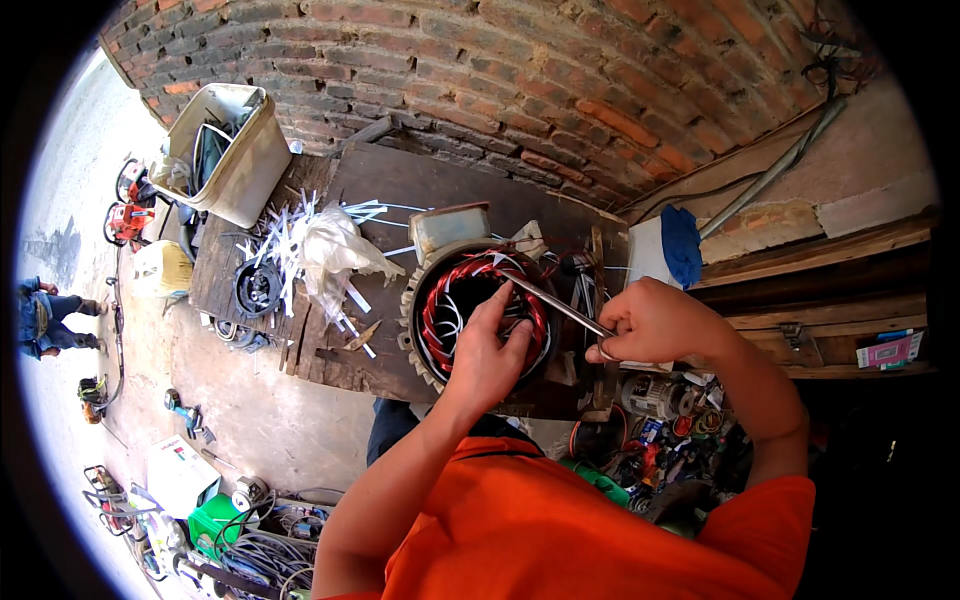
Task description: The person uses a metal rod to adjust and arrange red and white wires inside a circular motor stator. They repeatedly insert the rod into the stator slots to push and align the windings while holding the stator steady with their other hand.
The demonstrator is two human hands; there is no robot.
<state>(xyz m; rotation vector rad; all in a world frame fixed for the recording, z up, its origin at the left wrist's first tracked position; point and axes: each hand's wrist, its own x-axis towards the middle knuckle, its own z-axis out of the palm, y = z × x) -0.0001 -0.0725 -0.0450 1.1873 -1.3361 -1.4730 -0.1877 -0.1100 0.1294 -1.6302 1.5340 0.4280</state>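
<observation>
A motor stator (pixel 412 330) with a ribbed metal housing stands on the wooden table, its round opening facing up. Red-wrapped coil windings (pixel 432 318) line its inside, along with some white strands. My left hand (pixel 488 355) reaches over the near rim, index finger and thumb stretched out and apart against the windings. Closed around the handle end of a long, thin metal tool, apparently scissors (pixel 560 306), is my right hand (pixel 650 322). The tool slants left across the stator, its tip by my left index finger. Inside the stator, the lower part is dark and partly hidden by my hand.
White paper strips (pixel 285 240) and a crumpled plastic bag (pixel 335 245) lie left of the stator. A metal box (pixel 448 228) sits behind it. Further left are a black round part (pixel 257 288) and a white bin (pixel 245 160). A brick wall (pixel 450 90) rises behind the table.
</observation>
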